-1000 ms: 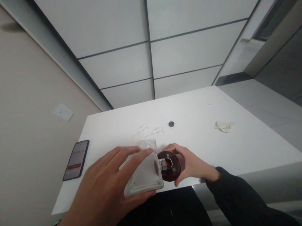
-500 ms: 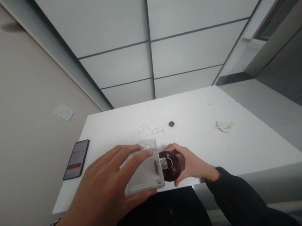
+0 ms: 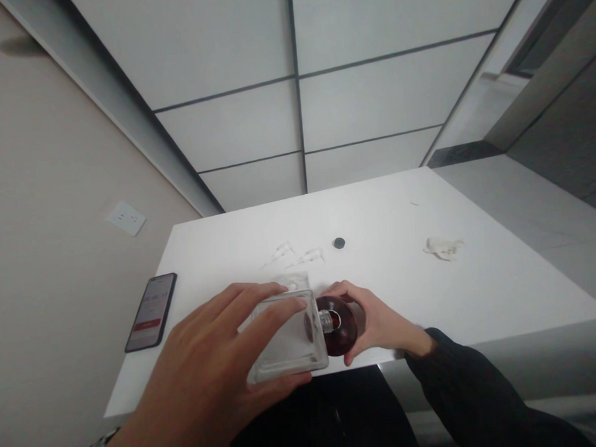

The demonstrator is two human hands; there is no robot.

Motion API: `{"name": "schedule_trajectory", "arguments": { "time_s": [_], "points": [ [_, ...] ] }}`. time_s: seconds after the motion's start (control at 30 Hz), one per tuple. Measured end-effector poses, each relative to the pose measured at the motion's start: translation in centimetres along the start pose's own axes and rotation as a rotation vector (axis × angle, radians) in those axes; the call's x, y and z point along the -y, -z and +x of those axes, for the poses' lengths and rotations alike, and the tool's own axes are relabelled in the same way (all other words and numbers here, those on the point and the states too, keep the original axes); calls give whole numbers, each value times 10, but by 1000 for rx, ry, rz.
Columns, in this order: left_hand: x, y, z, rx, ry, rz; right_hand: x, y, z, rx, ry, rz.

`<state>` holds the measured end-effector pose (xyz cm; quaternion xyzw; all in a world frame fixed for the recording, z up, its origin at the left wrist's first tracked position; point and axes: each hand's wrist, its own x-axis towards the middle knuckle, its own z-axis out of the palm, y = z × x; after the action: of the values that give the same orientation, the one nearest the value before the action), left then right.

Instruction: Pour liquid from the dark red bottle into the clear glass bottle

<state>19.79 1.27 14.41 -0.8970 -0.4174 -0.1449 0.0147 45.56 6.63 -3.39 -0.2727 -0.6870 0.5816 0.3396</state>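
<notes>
My left hand [image 3: 234, 345] is closed around a clear square glass bottle [image 3: 293, 345], tipped on its side so that its threaded neck points right. That neck sits over the mouth of a round dark reddish-brown bottle [image 3: 345, 337]. Around the brown bottle's right side wraps my right hand [image 3: 366, 319], holding it upright near the table's front edge. Whether liquid runs between the two bottles is hard to make out. Just behind the glass bottle lies a small clear piece [image 3: 295, 279], partly hidden by my left hand.
On the white table [image 3: 376, 213] lie two clear plastic pieces [image 3: 312, 255], a small dark round cap [image 3: 339, 243] and a crumpled pale tissue [image 3: 443, 248]. A phone [image 3: 151, 312] rests at the left edge. Behind the table stand white cabinet panels [image 3: 362, 102].
The glass bottle in my left hand has shifted very slightly right, its neck a little further over the brown bottle's mouth. Both hands keep their hold.
</notes>
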Motion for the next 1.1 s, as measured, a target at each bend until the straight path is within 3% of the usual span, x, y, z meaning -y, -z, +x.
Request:
{"name": "schedule_trajectory", "arguments": {
  "time_s": [1.1],
  "points": [
    [0,2,-2,-2,-22,18,-2,-1,0,-10,5,-14]
  ]
}}
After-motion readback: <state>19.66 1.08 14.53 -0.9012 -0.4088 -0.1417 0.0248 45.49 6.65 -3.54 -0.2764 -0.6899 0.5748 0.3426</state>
